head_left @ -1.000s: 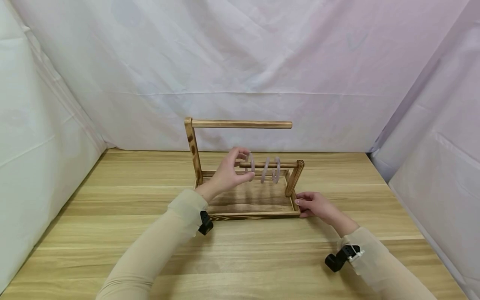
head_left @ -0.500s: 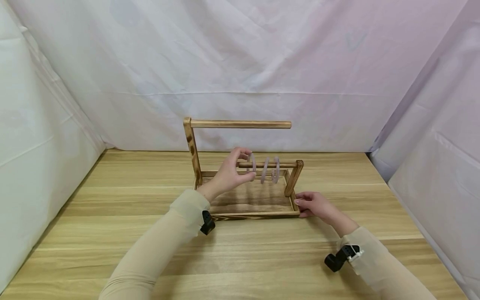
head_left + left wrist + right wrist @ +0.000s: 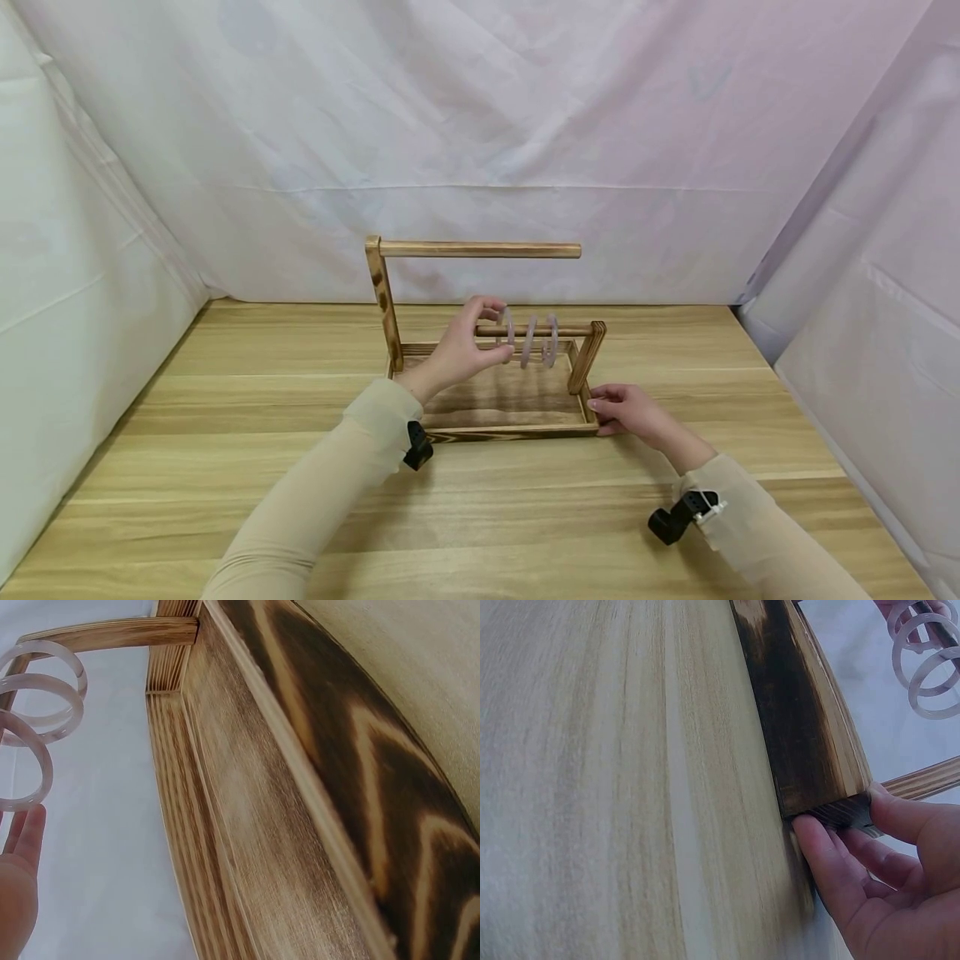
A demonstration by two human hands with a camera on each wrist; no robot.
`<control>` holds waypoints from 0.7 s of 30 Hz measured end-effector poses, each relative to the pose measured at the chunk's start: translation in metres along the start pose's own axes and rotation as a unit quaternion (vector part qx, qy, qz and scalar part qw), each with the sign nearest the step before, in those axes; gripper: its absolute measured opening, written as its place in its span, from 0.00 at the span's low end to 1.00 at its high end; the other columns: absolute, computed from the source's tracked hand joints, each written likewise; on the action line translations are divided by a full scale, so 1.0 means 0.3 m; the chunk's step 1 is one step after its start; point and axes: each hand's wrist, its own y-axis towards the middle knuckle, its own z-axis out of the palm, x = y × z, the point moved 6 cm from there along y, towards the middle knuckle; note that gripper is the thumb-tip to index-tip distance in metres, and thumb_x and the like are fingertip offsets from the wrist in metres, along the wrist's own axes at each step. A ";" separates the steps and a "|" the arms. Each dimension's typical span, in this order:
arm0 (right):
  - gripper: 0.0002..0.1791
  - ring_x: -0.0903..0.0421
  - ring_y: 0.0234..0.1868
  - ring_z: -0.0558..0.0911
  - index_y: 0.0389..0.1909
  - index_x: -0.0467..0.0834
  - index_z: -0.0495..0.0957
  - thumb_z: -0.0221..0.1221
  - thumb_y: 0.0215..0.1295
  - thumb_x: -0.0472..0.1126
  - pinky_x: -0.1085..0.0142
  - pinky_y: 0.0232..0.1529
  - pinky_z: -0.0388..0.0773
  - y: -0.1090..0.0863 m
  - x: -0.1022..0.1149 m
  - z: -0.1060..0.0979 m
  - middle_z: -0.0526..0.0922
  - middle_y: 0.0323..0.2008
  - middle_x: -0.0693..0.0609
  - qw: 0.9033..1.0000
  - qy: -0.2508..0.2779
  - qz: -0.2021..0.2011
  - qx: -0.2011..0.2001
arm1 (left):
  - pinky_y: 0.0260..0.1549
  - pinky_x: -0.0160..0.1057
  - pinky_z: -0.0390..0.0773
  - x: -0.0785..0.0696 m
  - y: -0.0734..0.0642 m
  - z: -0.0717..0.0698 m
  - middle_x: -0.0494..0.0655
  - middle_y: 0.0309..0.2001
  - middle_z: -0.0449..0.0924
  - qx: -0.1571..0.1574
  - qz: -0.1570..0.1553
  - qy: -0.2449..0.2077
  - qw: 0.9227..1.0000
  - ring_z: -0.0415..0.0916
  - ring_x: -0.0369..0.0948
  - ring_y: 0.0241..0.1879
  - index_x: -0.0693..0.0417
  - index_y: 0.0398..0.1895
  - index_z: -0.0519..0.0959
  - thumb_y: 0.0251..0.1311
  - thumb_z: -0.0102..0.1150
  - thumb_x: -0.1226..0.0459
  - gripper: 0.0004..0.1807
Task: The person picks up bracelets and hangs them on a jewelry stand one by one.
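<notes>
My left hand (image 3: 461, 346) pinches a pale translucent bangle (image 3: 511, 327) between thumb and fingertips, near the free left end of the rack's lower rod (image 3: 576, 331). That bangle encircles the rod. Two similar bangles hang further right on it, a middle bangle (image 3: 528, 343) and a right bangle (image 3: 554, 342). My right hand (image 3: 630, 411) grips the right end of the wooden rack's tray base (image 3: 517, 432), thumb at the rim. In the right wrist view, the fingers of the right hand (image 3: 900, 877) touch the tray's corner.
Above the tray runs a bare upper rod (image 3: 480, 249), held by a tall left post (image 3: 385, 308). A short right post (image 3: 588, 358) carries the lower rod. The rack stands on a wood-grain table (image 3: 495, 517), with white cloth (image 3: 480, 150) behind and at both sides.
My left hand has moved slightly right along the lower rod with the pinched bangle. The right hand keeps its grip on the tray's end.
</notes>
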 end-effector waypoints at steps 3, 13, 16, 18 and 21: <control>0.28 0.60 0.35 0.75 0.62 0.22 0.57 0.49 0.69 0.36 0.66 0.37 0.82 0.000 0.000 0.000 0.74 0.38 0.48 1.000 -0.001 0.000 0.001 | 0.52 0.51 0.72 0.001 0.000 0.002 0.54 0.56 0.68 0.000 0.001 -0.005 1.000 0.67 0.49 0.57 0.56 0.60 0.64 0.55 0.63 0.62 0.30; 0.27 0.61 0.34 0.75 0.62 0.22 0.57 0.49 0.69 0.36 0.66 0.37 0.82 0.002 -0.003 -0.001 0.74 0.37 0.49 1.000 0.001 -0.001 0.002 | 0.57 0.50 0.71 0.019 -0.002 0.016 0.55 0.59 0.66 0.009 -0.008 -0.035 0.999 0.67 0.51 0.58 0.55 0.58 0.64 0.55 0.63 0.64 0.28; 0.27 0.61 0.34 0.75 0.62 0.22 0.57 0.49 0.69 0.36 0.66 0.37 0.82 0.003 -0.004 -0.002 0.74 0.37 0.49 1.000 0.003 -0.002 0.002 | 0.56 0.51 0.72 0.020 -0.002 0.019 0.56 0.59 0.66 0.011 -0.010 -0.045 0.999 0.67 0.51 0.58 0.54 0.58 0.64 0.54 0.63 0.64 0.28; 0.27 0.61 0.34 0.76 0.62 0.22 0.57 0.49 0.69 0.36 0.67 0.37 0.82 0.004 -0.004 -0.002 0.74 0.36 0.49 1.000 0.005 -0.003 0.002 | 0.56 0.51 0.72 0.022 -0.003 0.019 0.55 0.59 0.66 0.012 -0.013 -0.047 0.999 0.67 0.51 0.58 0.55 0.58 0.64 0.54 0.63 0.64 0.29; 0.27 0.61 0.34 0.75 0.62 0.22 0.57 0.49 0.69 0.36 0.67 0.37 0.82 0.004 -0.005 -0.002 0.74 0.36 0.50 1.000 0.006 -0.003 0.001 | 0.57 0.50 0.71 0.029 -0.004 0.019 0.53 0.59 0.66 0.013 -0.023 -0.046 0.999 0.68 0.50 0.58 0.55 0.59 0.64 0.55 0.63 0.64 0.29</control>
